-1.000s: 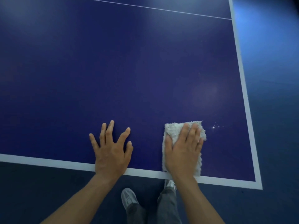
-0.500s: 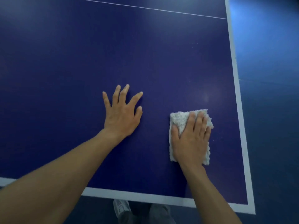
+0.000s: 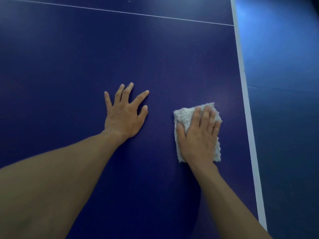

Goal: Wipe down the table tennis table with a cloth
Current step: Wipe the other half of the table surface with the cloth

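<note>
A person leans over a dark blue table tennis table (image 3: 155, 54), both bare forearms reaching forward across its top. The left hand (image 3: 123, 116) lies palm down on the bare surface with its fingers spread wide apart, holding nothing; the thumb points toward the right and the heel of the palm rests on the table.

The right hand (image 3: 198, 135) is pressed flat on top of a pale, fluffy cloth (image 3: 183, 116), fingers laid close together and stretched out rather than curled round it, so the cloth is pinned between palm and table, not gripped. The cloth is folded into a rough rectangle (its nap looks like towelling) and shows past the hand on the left side, at the far end beyond the fingertips, and in a thin strip along the right. It lies flat on the table in the right part of the playing surface, near the white side line (image 3: 245, 94) but apart from it, with a band of blue between them.

The two hands sit side by side, well apart, the left one a little farther forward. A thin white line (image 3: 120, 12) crosses the table far ahead of both hands. A few faint pale specks dot the surface beyond the cloth. Past the side line, lower down, lies a blue floor (image 3: 284, 66)
</note>
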